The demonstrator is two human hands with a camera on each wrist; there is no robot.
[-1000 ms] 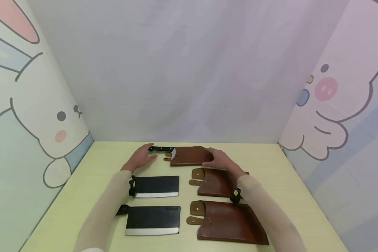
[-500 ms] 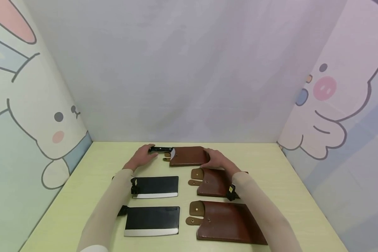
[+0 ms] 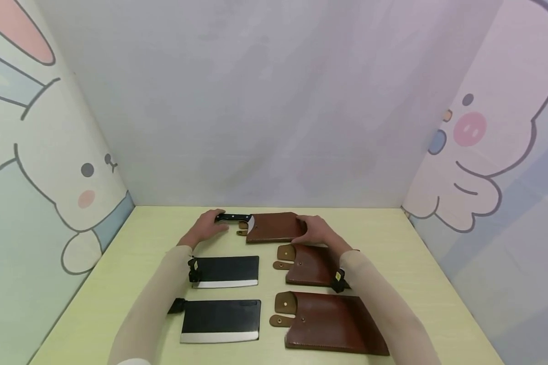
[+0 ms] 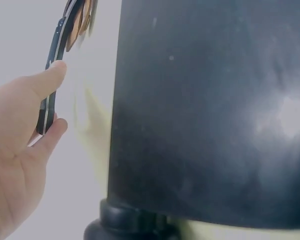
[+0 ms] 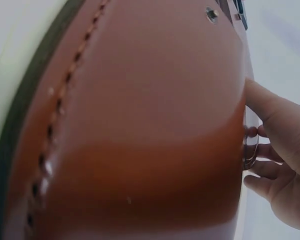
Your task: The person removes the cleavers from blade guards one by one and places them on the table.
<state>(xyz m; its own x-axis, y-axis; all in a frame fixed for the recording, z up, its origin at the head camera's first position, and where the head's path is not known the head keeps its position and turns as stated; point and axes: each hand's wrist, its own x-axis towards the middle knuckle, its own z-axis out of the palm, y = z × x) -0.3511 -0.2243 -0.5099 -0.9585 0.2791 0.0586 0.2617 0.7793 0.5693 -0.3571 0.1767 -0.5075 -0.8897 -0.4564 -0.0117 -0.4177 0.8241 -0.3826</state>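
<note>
At the back of the table lies a cleaver with a black riveted handle (image 3: pixel 234 217), its blade mostly inside a brown leather sheath (image 3: pixel 271 227). My left hand (image 3: pixel 205 226) is at the handle's end; in the left wrist view the thumb and fingers (image 4: pixel 54 132) pinch the handle from both sides. My right hand (image 3: pixel 317 230) holds the sheath's right end, thumb toward me and fingers at the far side. The right wrist view shows my fingers (image 5: pixel 262 180) curled around that end. A narrow curve of bare steel shows between handle and sheath.
Two black cleavers, a middle one (image 3: pixel 226 267) and a front one (image 3: pixel 221 317), lie at left. Two brown sheaths with tan straps, a middle one (image 3: pixel 308 266) and a front one (image 3: pixel 333 322), lie at right, partly under my right forearm. A grey wall (image 3: pixel 265 126) stands behind.
My right hand has shifted slightly left, farther over the sheath's right end. My left hand and the sheathed cleaver stay nearly in place.
</note>
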